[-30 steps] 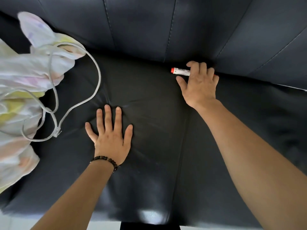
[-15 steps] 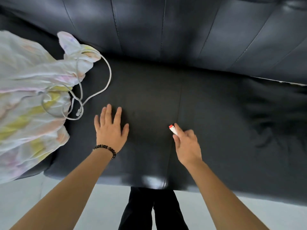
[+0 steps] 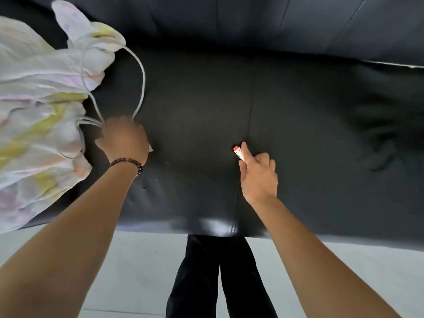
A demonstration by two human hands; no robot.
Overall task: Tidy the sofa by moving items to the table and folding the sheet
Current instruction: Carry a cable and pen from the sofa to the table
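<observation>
**Early stage: nothing moved over yet, sheet unfolded**

Right hand (image 3: 259,177) pinches a small white tube (image 3: 238,153) with a red cap, over the middle of the sofa (image 3: 298,111) seat. Left hand (image 3: 125,140) is blurred and sits at the loose end of the white cable (image 3: 142,83); can't tell if it has a grip. The cable loops partly over the sheet (image 3: 39,111), which lies crumpled at the seat's left end. Bench not in view. Left to do, I'd judge: carry tube and cable over, then fold the sheet.
</observation>
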